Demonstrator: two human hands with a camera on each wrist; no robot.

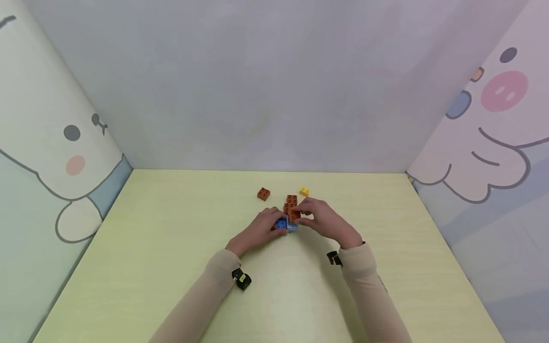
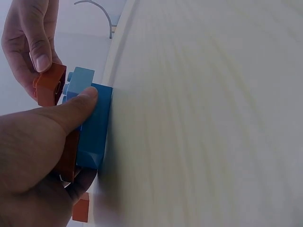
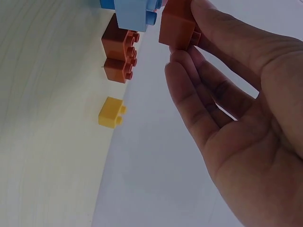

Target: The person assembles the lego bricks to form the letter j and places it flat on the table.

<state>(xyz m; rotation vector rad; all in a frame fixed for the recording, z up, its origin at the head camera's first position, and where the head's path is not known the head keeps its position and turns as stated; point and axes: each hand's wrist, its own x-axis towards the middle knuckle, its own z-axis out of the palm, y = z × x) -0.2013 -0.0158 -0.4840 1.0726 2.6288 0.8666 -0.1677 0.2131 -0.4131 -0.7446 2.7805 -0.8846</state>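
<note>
My left hand (image 1: 259, 229) holds a low assembly of bricks against the table, its thumb along the side of a blue toy building brick (image 2: 97, 127). On top of the blue brick sits a light blue brick (image 2: 81, 79). A brown brick (image 2: 71, 158) is partly covered by the left fingers. Between thumb and fingers, my right hand (image 1: 324, 220) pinches another brown brick (image 3: 177, 24), close over the light blue one. In the right wrist view, studs of the light blue brick show beside it.
Brown bricks (image 3: 116, 40) stand just behind the hands. A loose brown brick (image 1: 263, 194) lies at the back left, and a small yellow brick (image 1: 304, 191) at the back right. The pale table (image 1: 171, 228) meets a plain wall (image 1: 266, 95) behind, with printed panels on both sides.
</note>
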